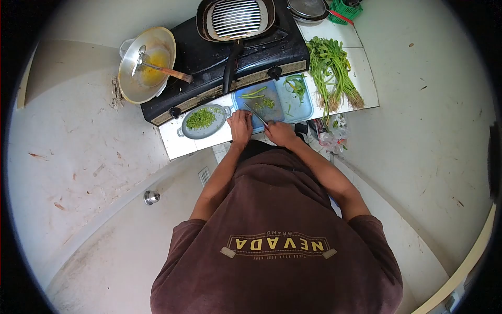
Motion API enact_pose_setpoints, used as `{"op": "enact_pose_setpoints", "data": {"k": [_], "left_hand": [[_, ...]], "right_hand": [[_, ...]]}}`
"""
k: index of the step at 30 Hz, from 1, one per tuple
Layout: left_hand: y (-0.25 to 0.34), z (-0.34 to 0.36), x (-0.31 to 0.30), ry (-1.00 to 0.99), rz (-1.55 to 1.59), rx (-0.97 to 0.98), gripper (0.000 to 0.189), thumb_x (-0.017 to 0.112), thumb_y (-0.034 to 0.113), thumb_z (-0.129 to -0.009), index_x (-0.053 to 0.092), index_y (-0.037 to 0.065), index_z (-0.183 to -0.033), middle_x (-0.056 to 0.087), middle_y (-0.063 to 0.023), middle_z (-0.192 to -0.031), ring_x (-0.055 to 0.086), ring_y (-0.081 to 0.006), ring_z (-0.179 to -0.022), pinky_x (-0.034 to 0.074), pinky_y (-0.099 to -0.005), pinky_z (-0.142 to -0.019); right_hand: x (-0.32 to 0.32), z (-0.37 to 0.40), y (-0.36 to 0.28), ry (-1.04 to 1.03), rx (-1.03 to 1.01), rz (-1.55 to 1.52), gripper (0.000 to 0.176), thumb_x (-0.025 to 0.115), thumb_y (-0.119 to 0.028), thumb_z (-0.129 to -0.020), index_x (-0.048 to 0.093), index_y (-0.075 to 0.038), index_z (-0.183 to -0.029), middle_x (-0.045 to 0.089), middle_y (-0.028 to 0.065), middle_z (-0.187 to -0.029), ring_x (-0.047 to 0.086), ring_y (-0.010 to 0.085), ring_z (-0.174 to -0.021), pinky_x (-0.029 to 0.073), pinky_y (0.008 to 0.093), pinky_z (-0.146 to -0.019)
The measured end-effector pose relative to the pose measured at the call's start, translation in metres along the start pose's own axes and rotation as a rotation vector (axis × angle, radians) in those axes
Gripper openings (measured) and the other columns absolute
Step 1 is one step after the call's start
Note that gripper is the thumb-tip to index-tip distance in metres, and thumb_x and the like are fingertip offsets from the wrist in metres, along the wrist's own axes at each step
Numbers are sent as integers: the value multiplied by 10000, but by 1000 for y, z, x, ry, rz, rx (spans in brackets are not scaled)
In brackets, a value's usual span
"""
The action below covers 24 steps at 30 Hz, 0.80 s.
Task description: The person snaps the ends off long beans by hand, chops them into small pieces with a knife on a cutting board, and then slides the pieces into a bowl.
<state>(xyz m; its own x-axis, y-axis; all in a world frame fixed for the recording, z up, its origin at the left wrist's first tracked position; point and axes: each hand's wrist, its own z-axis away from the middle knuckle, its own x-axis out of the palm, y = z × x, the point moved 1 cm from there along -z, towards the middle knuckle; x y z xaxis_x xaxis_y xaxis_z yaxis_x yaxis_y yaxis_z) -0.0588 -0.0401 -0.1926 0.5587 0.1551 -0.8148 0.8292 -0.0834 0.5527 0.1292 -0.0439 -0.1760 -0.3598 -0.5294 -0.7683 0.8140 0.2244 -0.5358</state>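
Note:
My right hand [281,134] is closed round the handle of a knife [254,113], whose thin blade slants up and left over a blue chopping board [246,107]. My left hand [240,129] is at the board's lower left corner, fingers bent and close together; what they hold, if anything, cannot be made out. Green stalks [253,95] and a small heap of chopped greens [265,103] lie on the board beyond the blade. Cut leaves [296,86] rest on the right side of the light blue tray [309,111]. A grey oval dish [189,133] with chopped greens sits left of my left hand.
Behind the board is a black gas stove [201,78] with a grill pan [235,37], its handle pointing towards me. A wok [125,78] holding a ladle [170,73] is at left. Rooted leafy greens [332,70], sieves [308,9] and a green basket [345,10] are at right.

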Motion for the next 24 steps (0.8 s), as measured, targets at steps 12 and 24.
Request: {"op": "enact_pose_setpoints", "data": {"k": [12, 24], "left_hand": [[1, 1, -9, -25, 0, 55, 92, 688, 162, -922, 690, 101, -991, 641, -67, -953, 592, -276, -952, 374, -439, -871], [0, -1, -6, -35, 18, 39, 112, 673, 96, -879, 663, 93, -990, 633, -70, -975, 590, -284, -961, 382, -446, -835]], "right_hand": [[1, -4, 2, -43, 17, 2, 397, 502, -353, -1000, 612, 28, -1025, 714, 242, -836, 712, 430, -793, 570, 543, -747], [0, 3, 0, 38, -35, 7, 403, 525, -362, -990, 608, 31, -967, 703, 236, -774, 709, 425, -725, 572, 539, -684]]}}
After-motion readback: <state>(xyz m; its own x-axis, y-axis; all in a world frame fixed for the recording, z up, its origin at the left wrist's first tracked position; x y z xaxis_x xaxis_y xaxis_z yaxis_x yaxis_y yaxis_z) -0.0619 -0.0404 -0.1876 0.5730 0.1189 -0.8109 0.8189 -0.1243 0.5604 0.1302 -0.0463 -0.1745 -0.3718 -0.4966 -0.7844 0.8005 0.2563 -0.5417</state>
